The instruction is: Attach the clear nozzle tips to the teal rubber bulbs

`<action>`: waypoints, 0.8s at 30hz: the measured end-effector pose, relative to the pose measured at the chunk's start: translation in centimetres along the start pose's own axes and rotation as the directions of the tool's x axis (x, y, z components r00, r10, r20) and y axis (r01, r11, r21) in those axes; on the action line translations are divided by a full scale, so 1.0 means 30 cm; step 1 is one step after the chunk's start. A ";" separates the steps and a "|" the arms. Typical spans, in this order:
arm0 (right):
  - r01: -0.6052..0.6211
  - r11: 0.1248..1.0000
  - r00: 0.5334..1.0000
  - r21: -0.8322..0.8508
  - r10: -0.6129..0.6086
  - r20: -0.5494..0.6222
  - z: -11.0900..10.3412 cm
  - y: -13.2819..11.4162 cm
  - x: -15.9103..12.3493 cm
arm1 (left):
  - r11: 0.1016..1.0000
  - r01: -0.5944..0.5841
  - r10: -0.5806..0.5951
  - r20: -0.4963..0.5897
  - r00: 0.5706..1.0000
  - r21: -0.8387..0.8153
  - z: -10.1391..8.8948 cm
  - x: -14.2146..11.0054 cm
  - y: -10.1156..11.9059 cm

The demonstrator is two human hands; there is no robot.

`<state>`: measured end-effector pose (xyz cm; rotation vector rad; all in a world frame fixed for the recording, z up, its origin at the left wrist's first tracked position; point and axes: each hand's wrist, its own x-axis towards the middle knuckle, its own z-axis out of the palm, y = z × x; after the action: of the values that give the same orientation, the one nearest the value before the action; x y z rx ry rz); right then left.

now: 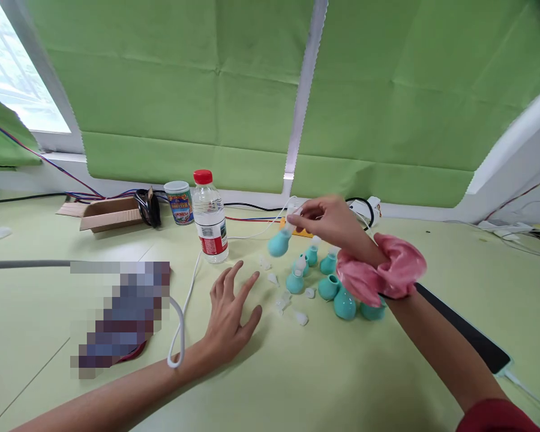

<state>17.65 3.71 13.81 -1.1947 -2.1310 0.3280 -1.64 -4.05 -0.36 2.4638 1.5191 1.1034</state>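
Observation:
My right hand (pixel 320 217) pinches the translucent top piece of a teal squeeze bulb (pixel 279 243), which hangs tilted above the table. Just below my right wrist, several more teal bulbs (pixel 344 305) lie or stand in a loose group. One standing teal bulb (pixel 294 283) has a translucent piece in its neck, while another bulb (pixel 329 287) shows a bare round opening. Small translucent plastic pieces (pixel 282 303) are scattered between the bulbs and my left hand (pixel 230 312). That left hand is over the table, palm down, fingers spread, holding nothing.
A red-capped water bottle (pixel 210 222) stands beyond my left hand, beside a printed can (pixel 179 203). A cardboard box (pixel 112 216) with black cable sits back left. A phone (pixel 463 330) lies at right under my forearm. A white cord (pixel 191 288) runs near my left wrist.

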 end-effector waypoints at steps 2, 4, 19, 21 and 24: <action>-0.016 0.989 1.000 -0.147 0.017 0.006 0.010 0.039 0.044 | 0.999 0.021 -0.025 0.070 0.997 0.050 0.016 0.000 -0.008; -0.034 0.954 0.997 -0.299 0.054 0.059 0.044 0.080 0.073 | 0.997 0.023 -0.033 0.146 0.989 0.069 0.027 -0.001 -0.015; 0.210 0.875 0.972 -0.435 -0.234 -0.001 0.134 0.010 0.000 | 0.970 0.129 -0.111 0.095 0.989 -0.205 0.014 0.011 -0.032; 0.345 0.856 0.937 -0.385 -0.335 0.095 0.177 -0.031 -0.040 | 0.949 0.174 -0.141 0.141 0.980 -0.264 0.025 0.017 -0.044; 0.356 0.817 0.922 -0.453 -0.230 0.310 0.259 -0.053 -0.078 | 0.918 0.164 -0.124 0.131 0.984 -0.362 0.033 0.024 -0.053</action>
<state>12.36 1.65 7.80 -1.1035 -2.6799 -0.2611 -2.08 -2.35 -1.31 2.0863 1.2957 1.0964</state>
